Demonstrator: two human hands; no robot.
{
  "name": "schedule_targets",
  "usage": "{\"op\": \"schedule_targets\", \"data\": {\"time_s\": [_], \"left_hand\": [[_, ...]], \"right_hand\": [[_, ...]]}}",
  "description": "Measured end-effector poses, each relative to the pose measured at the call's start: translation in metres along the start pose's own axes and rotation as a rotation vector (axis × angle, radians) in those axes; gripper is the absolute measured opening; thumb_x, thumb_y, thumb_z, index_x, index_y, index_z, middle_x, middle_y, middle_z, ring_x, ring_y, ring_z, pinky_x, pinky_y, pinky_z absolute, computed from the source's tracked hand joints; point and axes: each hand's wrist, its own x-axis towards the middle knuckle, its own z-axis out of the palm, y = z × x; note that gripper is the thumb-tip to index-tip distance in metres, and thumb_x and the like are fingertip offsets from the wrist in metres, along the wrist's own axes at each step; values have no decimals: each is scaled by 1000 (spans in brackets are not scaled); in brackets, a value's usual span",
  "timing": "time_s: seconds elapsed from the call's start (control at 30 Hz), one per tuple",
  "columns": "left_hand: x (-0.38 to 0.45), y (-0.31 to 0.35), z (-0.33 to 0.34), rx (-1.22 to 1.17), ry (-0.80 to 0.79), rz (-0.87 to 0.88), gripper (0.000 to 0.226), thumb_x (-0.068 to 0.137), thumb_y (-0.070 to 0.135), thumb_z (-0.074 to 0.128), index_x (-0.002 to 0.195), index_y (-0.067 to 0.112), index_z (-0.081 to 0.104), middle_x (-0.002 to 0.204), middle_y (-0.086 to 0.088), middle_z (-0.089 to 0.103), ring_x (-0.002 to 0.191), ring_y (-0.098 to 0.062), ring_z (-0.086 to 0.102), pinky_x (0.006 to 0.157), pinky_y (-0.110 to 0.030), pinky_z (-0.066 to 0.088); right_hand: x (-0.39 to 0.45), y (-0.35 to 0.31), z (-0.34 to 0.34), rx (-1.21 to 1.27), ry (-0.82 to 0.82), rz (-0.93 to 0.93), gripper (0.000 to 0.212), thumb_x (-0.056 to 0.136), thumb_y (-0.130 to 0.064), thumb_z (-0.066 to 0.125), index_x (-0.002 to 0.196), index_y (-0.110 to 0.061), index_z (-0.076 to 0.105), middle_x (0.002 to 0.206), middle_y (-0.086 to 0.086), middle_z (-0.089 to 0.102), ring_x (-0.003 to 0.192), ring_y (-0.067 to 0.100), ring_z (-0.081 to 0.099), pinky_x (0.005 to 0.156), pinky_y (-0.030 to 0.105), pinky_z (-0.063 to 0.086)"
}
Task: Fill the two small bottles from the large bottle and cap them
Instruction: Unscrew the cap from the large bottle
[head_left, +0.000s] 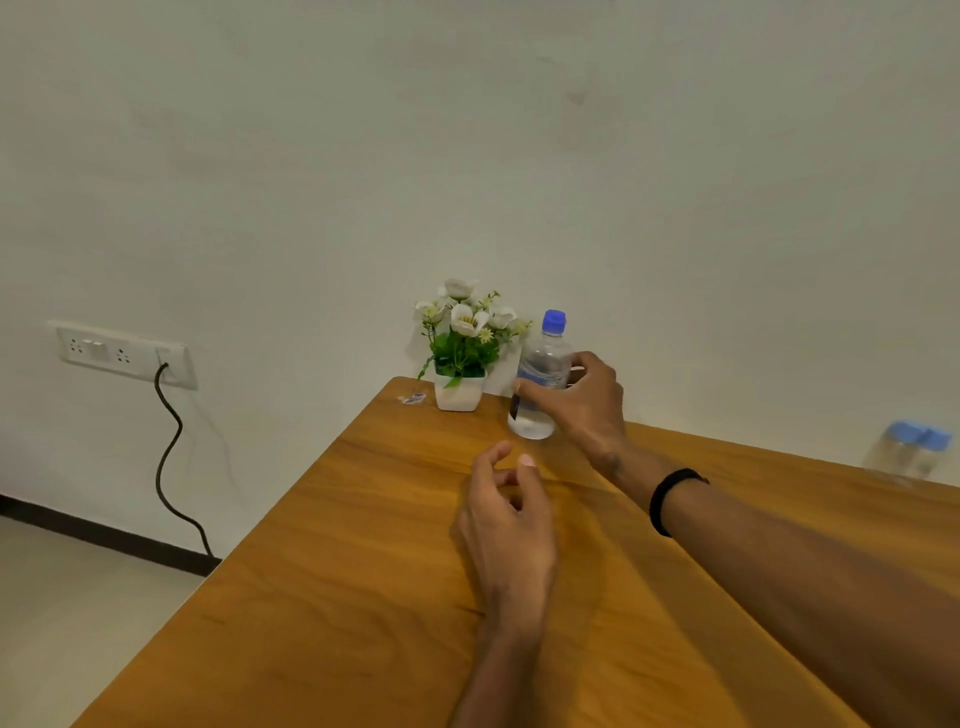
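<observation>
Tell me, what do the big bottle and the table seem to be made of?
Big bottle: likely clear plastic; you see through it, and its blue cap looks matte. Table: wood or a wood-look laminate, with brown grain lines and a soft sheen.

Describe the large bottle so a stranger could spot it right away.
Find the flower pot at the table's far corner. Immediately right stands the large bottle, gripped by the right hand. It is tall and clear, unlike the two small bottles far right.

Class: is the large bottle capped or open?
Capped: the large bottle, gripped by the right hand, has its blue cap on.
</observation>
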Motion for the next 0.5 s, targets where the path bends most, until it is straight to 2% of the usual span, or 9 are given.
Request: {"op": "schedule_targets", "data": {"time_s": [0.13, 0.2, 0.3, 0.4, 0.5], "left_hand": [[1, -3, -2, -102, 49, 9, 37, 102, 58, 45, 131, 39, 56, 99, 8, 69, 89, -16, 71, 79, -44, 64], [-1, 1, -3, -121, 51, 19, 42, 102, 60, 43, 128, 32, 60, 95, 5, 72, 85, -18, 71, 78, -48, 64], [-10, 14, -3, -105, 49, 92, 38, 104, 59, 45, 125, 32, 61, 94, 6, 73, 86, -12, 71, 83, -50, 62], [-28, 36, 1, -108, -66, 177, 38, 102, 59, 49, 127, 32, 62, 99, 6, 74, 93, -8, 70, 89, -47, 62], [-53, 60, 9, -106, -310, 284, 44, 98, 58, 59, 134, 33, 62, 107, 6, 77, 101, -7, 71, 91, -44, 61]], "right_hand": [[-44, -6, -46, 59, -3, -78, 67, 72, -49, 94, 125, -26, 60, 114, -11, 68, 97, 5, 70, 77, 14, 57], [-70, -6, -73, 115, 9, -98, 63, 73, -46, 94, 123, -24, 63, 113, -12, 72, 96, 2, 72, 77, 15, 60], [-110, 0, -115, 147, 43, -112, 61, 71, -42, 96, 122, -24, 67, 110, -14, 74, 95, 1, 73, 78, 18, 61], [-150, 11, -153, 147, 67, -100, 60, 70, -42, 96, 121, -26, 68, 108, -14, 74, 97, 2, 72, 79, 18, 60], [-187, 22, -185, 100, 98, -79, 68, 68, -55, 91, 125, -28, 66, 113, -15, 71, 102, 2, 69, 82, 20, 59]]}}
